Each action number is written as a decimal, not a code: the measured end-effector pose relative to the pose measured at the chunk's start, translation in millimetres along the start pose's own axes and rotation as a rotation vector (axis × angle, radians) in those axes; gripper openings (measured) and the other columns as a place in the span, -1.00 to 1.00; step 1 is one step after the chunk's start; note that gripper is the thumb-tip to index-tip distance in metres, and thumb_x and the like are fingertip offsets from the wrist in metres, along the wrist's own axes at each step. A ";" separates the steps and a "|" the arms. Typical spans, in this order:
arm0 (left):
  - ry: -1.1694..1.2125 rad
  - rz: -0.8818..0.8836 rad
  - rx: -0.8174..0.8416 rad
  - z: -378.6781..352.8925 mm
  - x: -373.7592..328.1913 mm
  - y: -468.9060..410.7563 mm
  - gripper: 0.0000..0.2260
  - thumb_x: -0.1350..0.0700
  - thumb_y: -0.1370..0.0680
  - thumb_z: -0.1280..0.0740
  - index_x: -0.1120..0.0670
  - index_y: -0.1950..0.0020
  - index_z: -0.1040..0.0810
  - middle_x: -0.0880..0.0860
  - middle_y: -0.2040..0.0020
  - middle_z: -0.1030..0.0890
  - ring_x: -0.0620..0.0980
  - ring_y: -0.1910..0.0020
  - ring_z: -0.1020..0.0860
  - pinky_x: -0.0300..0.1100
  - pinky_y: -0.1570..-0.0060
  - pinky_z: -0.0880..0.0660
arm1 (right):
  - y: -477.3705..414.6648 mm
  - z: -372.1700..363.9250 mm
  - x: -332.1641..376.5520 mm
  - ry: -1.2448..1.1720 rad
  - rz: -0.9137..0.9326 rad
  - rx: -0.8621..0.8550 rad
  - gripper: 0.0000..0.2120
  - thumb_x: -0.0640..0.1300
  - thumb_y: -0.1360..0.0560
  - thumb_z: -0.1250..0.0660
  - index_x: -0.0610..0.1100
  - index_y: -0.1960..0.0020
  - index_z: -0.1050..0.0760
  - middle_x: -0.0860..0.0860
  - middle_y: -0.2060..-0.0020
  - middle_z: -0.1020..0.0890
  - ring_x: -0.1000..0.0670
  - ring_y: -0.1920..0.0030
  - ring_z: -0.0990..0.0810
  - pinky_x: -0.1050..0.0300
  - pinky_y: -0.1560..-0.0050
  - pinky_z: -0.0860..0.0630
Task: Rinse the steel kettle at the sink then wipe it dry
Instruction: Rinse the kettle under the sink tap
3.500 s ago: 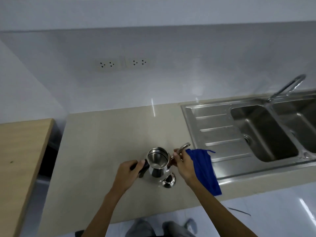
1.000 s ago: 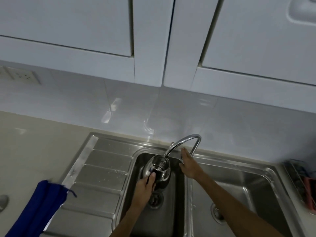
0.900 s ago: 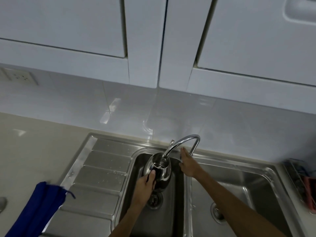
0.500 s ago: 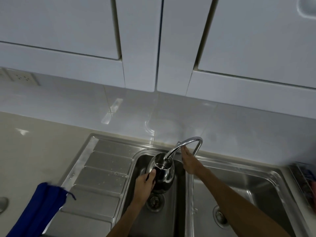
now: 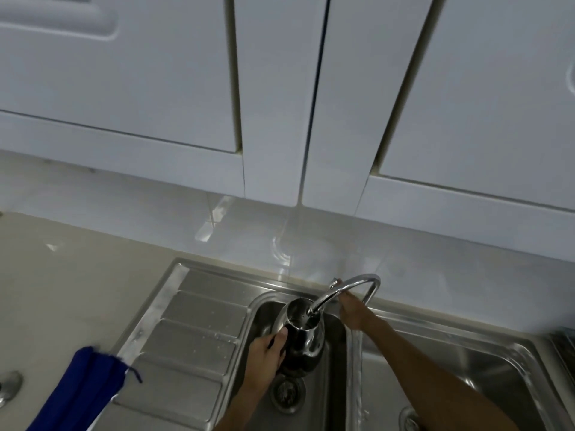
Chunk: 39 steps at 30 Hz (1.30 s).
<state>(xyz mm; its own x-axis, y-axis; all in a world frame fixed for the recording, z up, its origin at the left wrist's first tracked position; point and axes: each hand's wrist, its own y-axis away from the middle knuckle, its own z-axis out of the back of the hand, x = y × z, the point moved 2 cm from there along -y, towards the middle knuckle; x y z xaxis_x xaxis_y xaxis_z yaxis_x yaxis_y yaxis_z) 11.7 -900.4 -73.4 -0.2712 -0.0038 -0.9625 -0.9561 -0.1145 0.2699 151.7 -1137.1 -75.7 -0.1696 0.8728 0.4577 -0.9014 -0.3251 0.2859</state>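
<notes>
Flanking sink (image 5: 214, 309): blue cloth (image 5: 81, 390) (left)

Beige countertop (image 5: 62, 293) along the white tiled wall, under white wall cabinets. Set into it, a steel double sink (image 5: 510, 340) with a ribbed drainboard (image 5: 193, 331) on its left side, dotted with water drops. Draped over the drainboard's front left corner and onto the countertop, near the front edge: a folded blue cloth (image 5: 81, 396), one loose thread curling off its right edge. At the countertop's far left edge, beside the cloth but apart from it, a small shiny steel piece (image 5: 9, 384), partly cut off by the frame. Rising from the sink's rear rim between the two basins, a curved steel faucet (image 5: 354, 284).
</notes>
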 end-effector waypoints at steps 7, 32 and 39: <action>-0.040 0.005 -0.007 2.3 6.6 -1.0 -0.52 0.04 -0.64 -0.31 0.03 0.50 -0.40 0.02 0.56 -0.35 -0.05 0.56 -0.30 -0.20 0.47 -0.20 | 8.9 5.8 13.1 -0.127 -0.042 -0.189 -0.56 -0.49 -0.49 -0.20 -0.37 -0.37 -0.40 -0.12 -0.22 -0.51 -0.01 -0.27 -0.44 0.55 -0.22 -0.16; -0.176 0.015 0.088 30.5 6.4 -22.5 -0.60 -0.03 -0.57 -0.35 0.08 0.44 -0.51 -0.05 0.57 -0.44 -0.12 0.57 -0.39 -0.27 0.47 -0.30 | 40.7 -56.9 0.9 -0.673 -0.172 -0.425 -0.93 -0.13 -0.52 -0.38 0.03 0.05 -0.55 -0.05 0.17 -0.70 -0.10 0.10 -0.70 -0.28 -0.02 -0.61; -0.161 0.022 0.084 29.5 3.4 -21.3 -0.55 0.12 -0.63 -0.33 0.05 0.49 -0.51 -0.05 0.59 -0.44 -0.14 0.60 -0.39 -0.29 0.49 -0.29 | 40.1 -47.7 11.7 -0.659 -0.180 -0.429 -0.92 -0.23 -0.54 -0.38 -0.08 0.01 -0.57 0.02 0.12 -0.69 -0.06 0.06 -0.69 -0.23 -0.08 -0.60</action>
<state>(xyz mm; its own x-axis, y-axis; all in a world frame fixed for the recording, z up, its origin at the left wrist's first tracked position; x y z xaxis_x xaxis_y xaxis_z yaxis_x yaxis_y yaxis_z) 27.9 -868.6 -81.6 -0.3002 0.1542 -0.9413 -0.9538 -0.0329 0.2988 94.6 -1122.6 -99.0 0.1418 0.4611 0.8760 -0.9897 0.0848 0.1156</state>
